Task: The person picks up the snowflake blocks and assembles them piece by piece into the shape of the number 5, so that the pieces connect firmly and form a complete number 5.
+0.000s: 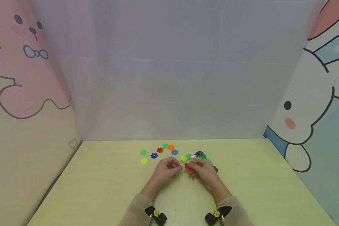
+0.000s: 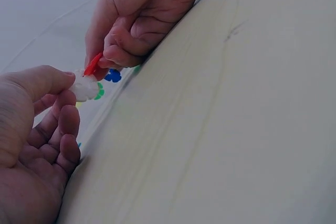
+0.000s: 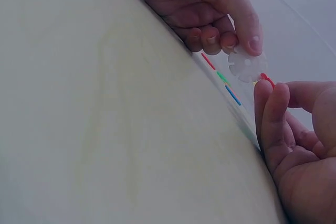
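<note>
My left hand point(image 1: 165, 170) pinches a white snowflake disc point(image 3: 245, 68) between thumb and fingertips. A red snowflake disc point(image 2: 93, 64) is pinched in my right hand point(image 1: 205, 172), edge-on to the white one. The two discs meet at their rims, where the slots are, close between both hands. Just behind the right hand curves a row of discs touching or overlapping one another, with a yellow disc point(image 1: 183, 158), a white disc point(image 1: 193, 155) and a brown disc point(image 1: 216, 169) among them. The right hand hides part of this row.
Loose discs lie on the table point(image 1: 101, 182) beyond the left hand: a green disc point(image 1: 143, 152), a yellow disc, a dark blue disc point(image 1: 154, 155), a red disc point(image 1: 159, 150), an orange disc point(image 1: 171, 147) and others. A pale backdrop point(image 1: 169, 78) and printed side panels enclose the table.
</note>
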A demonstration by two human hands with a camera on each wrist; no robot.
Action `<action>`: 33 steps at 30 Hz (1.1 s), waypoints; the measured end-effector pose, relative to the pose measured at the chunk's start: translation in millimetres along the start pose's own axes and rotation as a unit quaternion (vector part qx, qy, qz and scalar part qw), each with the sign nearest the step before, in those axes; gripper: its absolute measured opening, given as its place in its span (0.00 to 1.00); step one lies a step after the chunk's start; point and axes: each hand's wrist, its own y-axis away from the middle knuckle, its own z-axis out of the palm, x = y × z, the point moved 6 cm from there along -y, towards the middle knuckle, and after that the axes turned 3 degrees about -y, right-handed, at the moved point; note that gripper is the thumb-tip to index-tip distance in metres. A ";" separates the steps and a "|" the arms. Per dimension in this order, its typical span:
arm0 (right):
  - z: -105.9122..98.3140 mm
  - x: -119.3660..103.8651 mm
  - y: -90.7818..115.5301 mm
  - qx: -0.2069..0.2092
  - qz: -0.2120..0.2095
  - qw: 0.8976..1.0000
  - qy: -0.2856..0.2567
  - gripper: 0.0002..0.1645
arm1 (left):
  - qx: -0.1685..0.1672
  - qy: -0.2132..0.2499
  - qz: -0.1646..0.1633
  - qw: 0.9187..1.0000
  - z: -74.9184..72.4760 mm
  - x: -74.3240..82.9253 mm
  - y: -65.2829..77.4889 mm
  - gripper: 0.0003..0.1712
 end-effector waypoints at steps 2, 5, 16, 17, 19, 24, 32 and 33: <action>0.5 0.0 0.5 0.000 0.000 1.000 -0.001 0.13 | 0.002 0.000 0.005 1.000 0.8 0.3 0.2 0.07; 1.2 -0.6 1.4 -0.002 -0.003 1.000 -0.005 0.13 | 0.004 -0.003 0.017 1.000 2.5 2.3 -0.1 0.06; 3.1 -1.5 1.1 -0.006 -0.005 1.000 -0.016 0.13 | -0.012 -0.023 0.001 1.000 -2.3 -3.2 1.2 0.08; 2.7 -1.3 1.3 -0.005 -0.004 1.000 -0.017 0.12 | -0.014 -0.029 -0.001 0.999 -2.3 -3.6 1.4 0.07; 2.0 -0.9 1.7 -0.003 -0.002 1.000 -0.017 0.12 | -0.016 -0.043 -0.005 0.999 -2.3 -5.0 1.5 0.06; -0.1 -1.2 2.6 0.011 0.004 1.000 -0.015 0.12 | -0.014 -0.056 -0.006 0.998 -0.7 -3.3 2.3 0.06; 1.2 -1.2 -0.4 0.012 0.005 1.000 -0.016 0.12 | -0.011 -0.063 0.004 0.998 4.5 1.6 1.0 0.10; 1.9 -0.4 -0.6 0.012 0.003 1.000 -0.017 0.12 | -0.008 -0.064 0.004 0.998 4.8 0.9 1.1 0.10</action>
